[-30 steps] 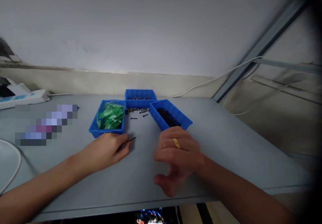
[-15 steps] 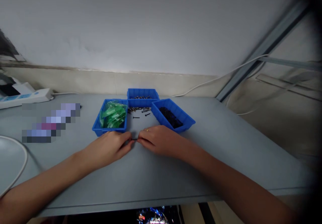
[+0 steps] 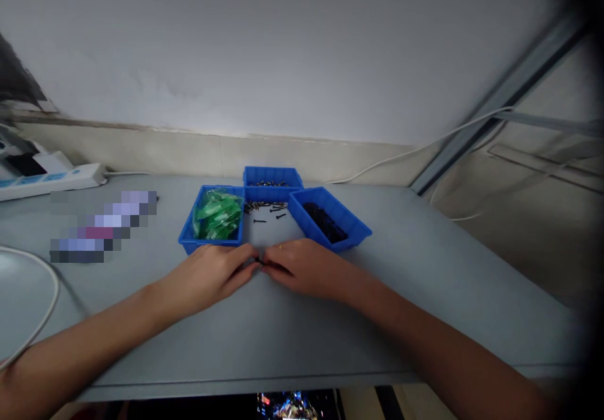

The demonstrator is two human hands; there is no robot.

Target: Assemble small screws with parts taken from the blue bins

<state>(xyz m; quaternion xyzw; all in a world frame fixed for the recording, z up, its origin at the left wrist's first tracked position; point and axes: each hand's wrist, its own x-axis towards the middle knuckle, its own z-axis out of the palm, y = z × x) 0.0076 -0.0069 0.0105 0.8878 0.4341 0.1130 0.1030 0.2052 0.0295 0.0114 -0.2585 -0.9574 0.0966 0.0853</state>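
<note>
Black screw (image 3: 260,261): held forward of the desk's (image 3: 306,344) middle, in the narrow gap between both hands, well back from the front edge. Mostly covered by fingers; cannot tell head from tip. Lying lengthwise from hand to hand, roughly parallel to the front edge. Off the fingertips of the left hand (image 3: 217,272) to the right, off those of the right hand (image 3: 306,266) to the left, about equally near both. Pinched tightly by the left; apparently gripped at the other end by the right.

Counted: two hands; three blue bins towards the back edge, one with green packets (image 3: 219,212), one with small metal pieces (image 3: 271,183), one with black pieces (image 3: 328,224). Three loose black screws (image 3: 260,221) just before a pile (image 3: 255,207) too jumbled to count. One power strip (image 3: 61,181), back left corner.
</note>
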